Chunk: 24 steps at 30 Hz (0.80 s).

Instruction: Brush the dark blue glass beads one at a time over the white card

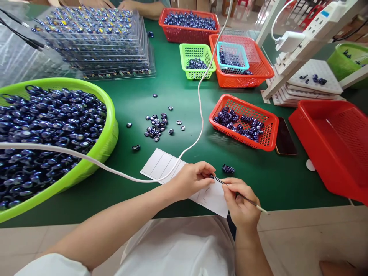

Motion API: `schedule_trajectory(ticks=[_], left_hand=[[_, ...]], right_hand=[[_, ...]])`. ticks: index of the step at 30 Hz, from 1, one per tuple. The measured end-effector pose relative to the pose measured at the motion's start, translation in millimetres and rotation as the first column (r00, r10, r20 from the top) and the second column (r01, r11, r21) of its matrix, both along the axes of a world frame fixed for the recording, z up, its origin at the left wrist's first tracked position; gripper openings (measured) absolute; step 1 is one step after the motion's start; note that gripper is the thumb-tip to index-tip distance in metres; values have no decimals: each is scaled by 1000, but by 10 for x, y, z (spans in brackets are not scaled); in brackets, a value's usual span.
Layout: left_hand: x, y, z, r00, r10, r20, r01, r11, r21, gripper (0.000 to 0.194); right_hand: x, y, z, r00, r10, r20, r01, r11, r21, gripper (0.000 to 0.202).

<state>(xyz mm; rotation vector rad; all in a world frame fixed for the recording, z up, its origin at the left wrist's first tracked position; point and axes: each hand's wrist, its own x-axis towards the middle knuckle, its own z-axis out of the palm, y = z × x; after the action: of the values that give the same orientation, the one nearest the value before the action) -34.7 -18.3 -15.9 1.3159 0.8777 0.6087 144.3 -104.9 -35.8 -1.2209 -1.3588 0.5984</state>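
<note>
My left hand [198,178] pinches a small dark, glossy part [211,176] between thumb and fingertips. Closed around a pair of slim dark tweezers [247,198] with a pale rear end, my right hand [240,201] brings their tip against that part. Under both hands lies a white sheet of paper [163,163] with ruled lines and some marks. A short row of dark blue ribbed pieces [228,168] rests on the green table just beyond my right hand. Farther out, several loose dark shiny parts [156,125] are scattered.
A large green basket [113,126] heaped with curved blue parts stands at left. A white cable [199,99] crosses the table. Stacked clear trays [146,57], red baskets [271,134] and a phone [286,138] surround the work. A co-worker's arm [148,9] shows at the back.
</note>
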Motion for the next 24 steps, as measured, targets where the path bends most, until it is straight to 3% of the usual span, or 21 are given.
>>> schedule_trajectory(ticks=[4, 10, 13, 24], left_hand=[[11, 11, 3, 999, 34, 22, -33, 999, -38, 20], [8, 7, 4, 999, 46, 13, -45, 998, -41, 23], [3, -3, 0, 1000, 24, -17, -24, 1000, 8, 25], [1, -17, -10, 996, 17, -92, -8, 995, 101, 25]], right_hand=[[22, -10, 27, 993, 62, 96, -66, 997, 37, 29], [7, -31, 21, 998, -58, -38, 58, 998, 7, 23], [0, -28, 11, 993, -59, -102, 58, 998, -16, 21], [-29, -25, -45, 990, -139, -39, 133, 983, -122, 10]])
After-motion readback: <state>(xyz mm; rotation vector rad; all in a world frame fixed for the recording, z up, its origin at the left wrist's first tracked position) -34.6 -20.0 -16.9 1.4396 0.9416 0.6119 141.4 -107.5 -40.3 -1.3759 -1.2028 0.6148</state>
